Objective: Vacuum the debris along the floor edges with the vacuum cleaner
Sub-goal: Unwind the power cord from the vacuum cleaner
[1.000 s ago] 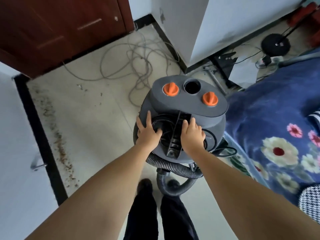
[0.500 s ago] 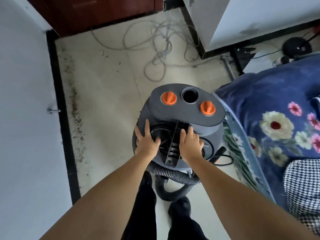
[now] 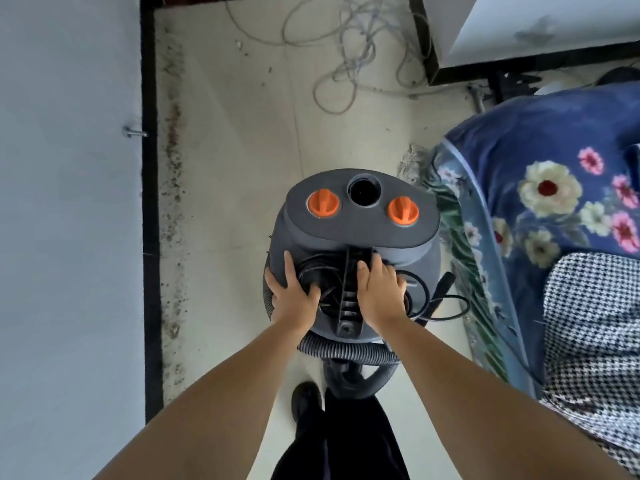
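A grey drum vacuum cleaner point(image 3: 356, 233) with two orange knobs and an open round port stands on the floor in front of me. My left hand point(image 3: 291, 296) lies on the left of its top, fingers spread over the coiled black cord. My right hand point(image 3: 379, 292) rests on the right side of the central black handle point(image 3: 349, 296). The ribbed grey hose point(image 3: 346, 351) curls under the drum near my feet. Dark debris point(image 3: 173, 202) runs in a strip along the black skirting point(image 3: 149, 237) at the left wall.
A tangle of grey cables point(image 3: 356, 53) lies on the floor ahead. A bed with a blue floral blanket point(image 3: 540, 202) and a houndstooth cloth point(image 3: 595, 323) fills the right side. A white wall corner point(image 3: 519, 26) juts in at the top right. A metal hook point(image 3: 133, 133) sticks out of the left wall.
The view has swung left and tilted down, and the door has left the frame. The vacuum has come closer to the left wall. Both hands stay on the vacuum's top.
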